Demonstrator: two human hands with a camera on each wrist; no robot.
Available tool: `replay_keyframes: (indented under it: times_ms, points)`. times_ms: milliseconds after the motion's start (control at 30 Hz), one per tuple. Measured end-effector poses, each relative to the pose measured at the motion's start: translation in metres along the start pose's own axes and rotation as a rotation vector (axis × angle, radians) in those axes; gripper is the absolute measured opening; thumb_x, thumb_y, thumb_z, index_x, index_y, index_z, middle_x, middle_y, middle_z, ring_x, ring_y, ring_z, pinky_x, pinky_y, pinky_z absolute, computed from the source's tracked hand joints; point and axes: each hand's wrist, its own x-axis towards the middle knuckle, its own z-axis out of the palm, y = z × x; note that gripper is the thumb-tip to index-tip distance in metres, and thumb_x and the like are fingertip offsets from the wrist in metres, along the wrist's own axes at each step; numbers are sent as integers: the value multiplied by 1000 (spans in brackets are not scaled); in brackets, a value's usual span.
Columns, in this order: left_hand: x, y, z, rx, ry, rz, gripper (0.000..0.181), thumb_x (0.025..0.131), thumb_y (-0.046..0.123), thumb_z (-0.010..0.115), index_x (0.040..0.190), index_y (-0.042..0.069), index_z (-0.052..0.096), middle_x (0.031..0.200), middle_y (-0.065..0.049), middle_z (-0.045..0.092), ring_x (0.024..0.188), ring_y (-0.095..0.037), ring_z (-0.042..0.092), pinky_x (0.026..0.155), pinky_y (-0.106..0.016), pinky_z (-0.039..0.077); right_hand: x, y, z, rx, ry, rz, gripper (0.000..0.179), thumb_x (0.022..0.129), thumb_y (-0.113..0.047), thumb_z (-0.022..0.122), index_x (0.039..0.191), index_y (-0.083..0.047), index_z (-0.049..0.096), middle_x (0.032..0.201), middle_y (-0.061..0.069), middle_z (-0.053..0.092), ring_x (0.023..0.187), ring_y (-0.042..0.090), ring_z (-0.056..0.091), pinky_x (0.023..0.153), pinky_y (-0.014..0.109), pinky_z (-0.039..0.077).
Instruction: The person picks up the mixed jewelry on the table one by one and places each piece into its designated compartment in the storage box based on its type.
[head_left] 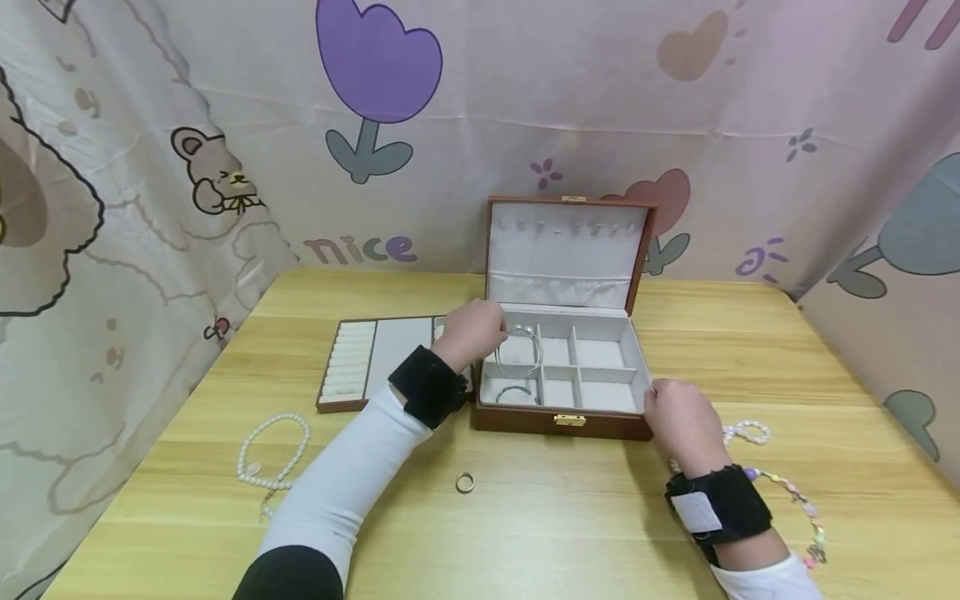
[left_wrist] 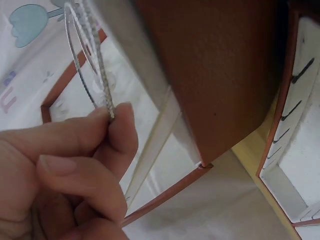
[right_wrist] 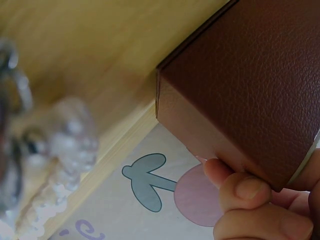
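A brown jewelry box (head_left: 517, 418) stands with its lid up, its white inside split into several compartments. My left hand (head_left: 471, 332) is over the box's left side and pinches a thin silver bangle (left_wrist: 106, 85) between thumb and forefinger. In the head view the bangle hangs over the left compartments; whether it is one or a stacked pair I cannot tell. Another bangle (head_left: 513, 389) lies in the front left compartment. My right hand (head_left: 684, 423) grips the box's front right corner, fingers curled against the leather wall in the right wrist view.
A ring-and-compartment tray (head_left: 397, 350) lies left of the box, partly behind my left arm. A pearl necklace (head_left: 242, 458) is at the left, a ring (head_left: 465, 482) in front. A colored bead string (head_left: 812, 510) and white beads (head_left: 750, 430) lie beside my right wrist.
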Motion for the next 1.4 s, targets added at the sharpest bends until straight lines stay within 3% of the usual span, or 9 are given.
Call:
replay_keyframes:
  times_ms: [167, 400, 567, 767, 933, 1100, 1400]
  points:
    - [12, 4, 2, 44, 30, -50, 42, 90, 11, 49, 50, 15, 36, 54, 3, 37, 56, -13, 42, 46, -26, 32, 0, -2, 1, 6, -17, 11, 25, 88, -8, 47, 81, 7, 65, 63, 12, 59, 53, 19, 49, 45, 33, 40]
    - [24, 7, 6, 173, 27, -63, 25, 92, 7, 45, 70, 11, 58, 75, -2, 58, 64, -14, 50, 55, -32, 47, -1, -2, 3, 12, -15, 12, 25, 88, -9, 47, 77, 6, 64, 62, 11, 58, 53, 19, 49, 45, 32, 40]
    - [29, 11, 9, 272, 56, -58, 25, 89, 5, 46, 69, 11, 60, 68, 0, 53, 58, -12, 45, 47, -29, 41, -1, -3, 4, 3, -7, 7, 25, 88, -8, 48, 75, 5, 64, 61, 11, 58, 52, 19, 49, 44, 33, 39]
    - [29, 18, 13, 398, 118, -4, 28, 88, 4, 47, 62, 12, 54, 62, 2, 50, 54, -11, 44, 41, -27, 30, -1, -2, 4, -6, 7, 3, 24, 87, -8, 48, 76, 6, 64, 62, 13, 59, 52, 19, 50, 44, 34, 40]
    - [31, 23, 17, 481, 125, 56, 25, 88, 5, 49, 68, 13, 61, 68, 3, 58, 58, -10, 50, 46, -26, 41, 0, -1, 4, -8, 18, 3, 24, 87, -8, 48, 76, 6, 64, 62, 14, 60, 52, 19, 50, 44, 34, 40]
    - [38, 24, 23, 500, 112, 81, 23, 88, 4, 49, 73, 13, 64, 76, 3, 66, 68, -9, 60, 58, -28, 52, 0, -1, 4, -10, 21, 4, 24, 87, -8, 48, 76, 6, 64, 62, 13, 60, 52, 19, 50, 44, 35, 41]
    - [49, 22, 28, 498, 78, 45, 24, 92, 11, 48, 76, 13, 65, 81, 1, 68, 73, -12, 64, 62, -29, 52, 2, 0, 3, -20, 21, 11, 23, 88, -8, 49, 79, 7, 65, 63, 14, 60, 52, 19, 51, 45, 35, 42]
